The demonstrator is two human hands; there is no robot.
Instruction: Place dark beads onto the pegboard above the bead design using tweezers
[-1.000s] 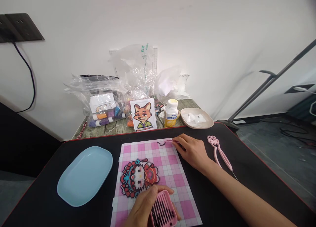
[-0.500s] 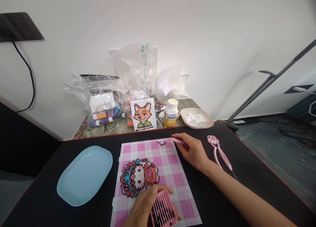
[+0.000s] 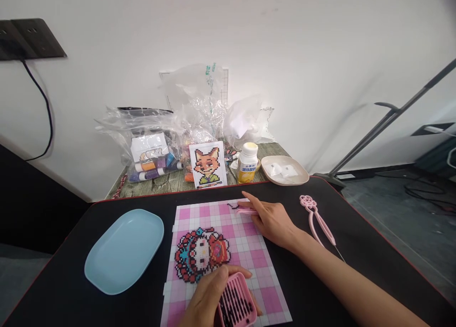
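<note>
My left hand [image 3: 208, 294] is wrapped round a small pink slotted tray [image 3: 238, 301] with black beads lined up in its grooves. It is over the near part of a pink-and-white checked pegboard [image 3: 245, 251]. In my right hand [image 3: 274, 221] is a pair of pink tweezers [image 3: 246, 211], held at the board's far right, index finger stretched forward. Beside the tweezer tips a short curved row of black beads [image 3: 232, 206] lies on the board; whether a bead is between the tips I cannot tell. A cat-like bead figure [image 3: 202, 253] covers the board's left middle.
A blue tray [image 3: 124, 251] lies on the black mat to the left. A second pink tweezer-like tool [image 3: 317, 218] rests at right. Behind stand a fox pattern card [image 3: 208, 164], a white bottle [image 3: 248, 163], a beige dish [image 3: 285, 170] and plastic bags [image 3: 149, 146].
My right hand has turned and shifted slightly, with its index finger now extended and the tweezers lying lower across the board's far edge. My left hand keeps the bead tray in about the same place.
</note>
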